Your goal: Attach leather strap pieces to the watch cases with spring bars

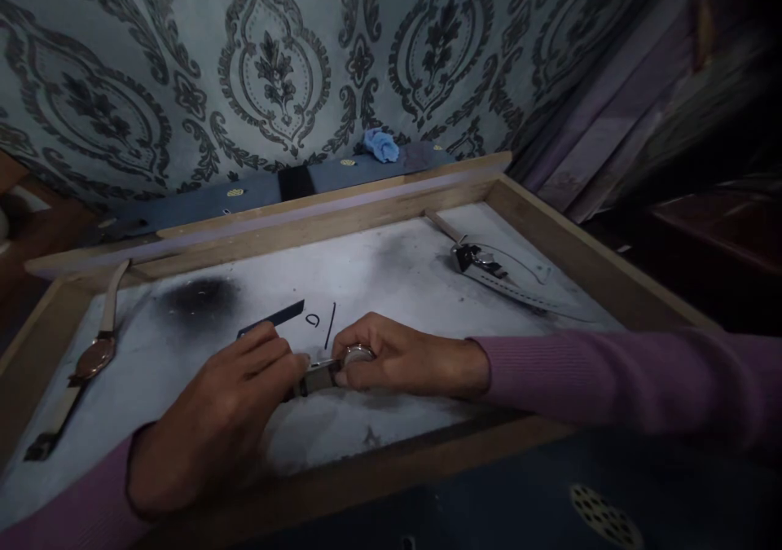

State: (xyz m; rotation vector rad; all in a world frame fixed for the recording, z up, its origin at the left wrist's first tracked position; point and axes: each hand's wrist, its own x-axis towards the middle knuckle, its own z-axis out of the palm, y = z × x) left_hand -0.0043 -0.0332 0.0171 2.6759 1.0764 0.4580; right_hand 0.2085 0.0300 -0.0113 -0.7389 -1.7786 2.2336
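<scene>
Watch [358, 354], round and silver-rimmed, sits clamped in the right hand [400, 360]; the left hand [227, 407] pinches the adjoining grey strap [318, 379], seemingly for steadiness.

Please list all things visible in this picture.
Tray: 1, brown, centre
Held watch: 1, silvery, front centre
Other watch: 1, coppery, tray's left
Watch parts: count unclear, dark, tray's right
Strip: 1, dark, centre
Loop: 1, black, right of strip
Thin rod: 1, black, beside loop
Rag: 1, blue, behind tray
Cover: 1, navy, around tray
Backdrop: 1, patterned grey, rear
Curtain: 1, purple, right
Left hand: 1, purple-sleeved, lower left
Right hand: 1, purple-sleeved, centre
</scene>
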